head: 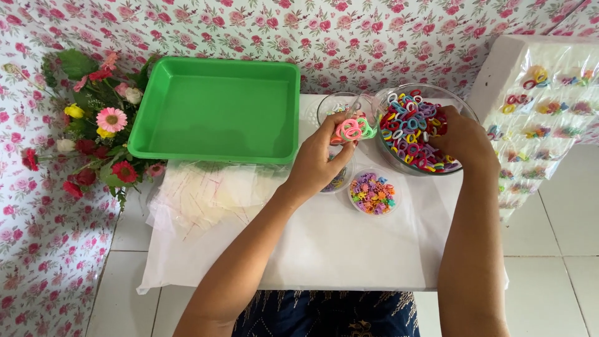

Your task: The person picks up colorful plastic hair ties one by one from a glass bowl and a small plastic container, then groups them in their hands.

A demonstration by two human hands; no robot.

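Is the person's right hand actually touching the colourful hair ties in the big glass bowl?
Touching. The head view shows the right hand reaching into the glass bowl, fingers buried among the hair ties.

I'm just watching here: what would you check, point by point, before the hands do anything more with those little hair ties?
1. Left hand has a firm hold on the bunch of hair ties: ok, pink and green loops sit pinched at its fingertips.
2. Right hand is in the big glass bowl of ties: ok, but whether it grips any, cannot tell.
3. Green tray has room: ok, nothing lies in it.
4. Small dish of coloured clips is out of the arms' way: ok, it sits between them, untouched.
5. Clear bags are within reach: ok, piled beside the left forearm.
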